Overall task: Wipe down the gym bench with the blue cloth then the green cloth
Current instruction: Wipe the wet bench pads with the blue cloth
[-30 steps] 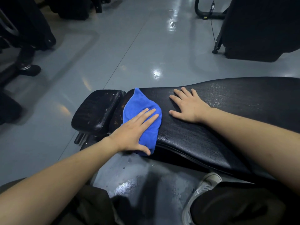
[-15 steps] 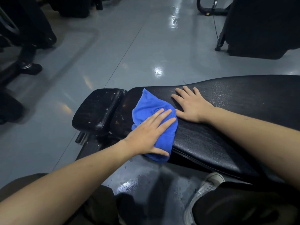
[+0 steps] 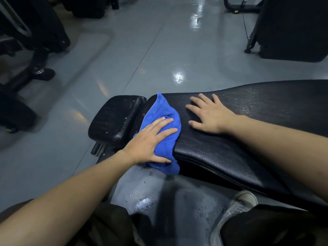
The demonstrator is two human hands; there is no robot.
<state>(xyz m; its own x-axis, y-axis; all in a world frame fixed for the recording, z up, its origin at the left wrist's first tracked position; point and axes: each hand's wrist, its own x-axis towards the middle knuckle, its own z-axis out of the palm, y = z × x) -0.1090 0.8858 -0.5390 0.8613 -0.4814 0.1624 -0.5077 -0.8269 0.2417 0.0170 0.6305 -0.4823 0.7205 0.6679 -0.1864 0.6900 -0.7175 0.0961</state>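
A black padded gym bench (image 3: 257, 121) runs from the middle to the right edge, its surface wet with droplets. A blue cloth (image 3: 162, 112) lies over the bench's left end and hangs over the near edge. My left hand (image 3: 150, 141) presses flat on the cloth, fingers straight, thumb along the cloth's lower fold. My right hand (image 3: 211, 114) rests flat on the bare pad just right of the cloth, fingers spread. No green cloth is in view.
A smaller black seat pad (image 3: 115, 119) adjoins the bench's left end. Wet grey floor (image 3: 159, 50) surrounds it. Dark gym machines stand at far left (image 3: 35, 32) and top right (image 3: 292, 29). My shoe (image 3: 237, 208) and knees are below the bench.
My left hand slid the blue cloth right along the bench, then back left toward the bench's end. My right hand stayed in place on the pad.
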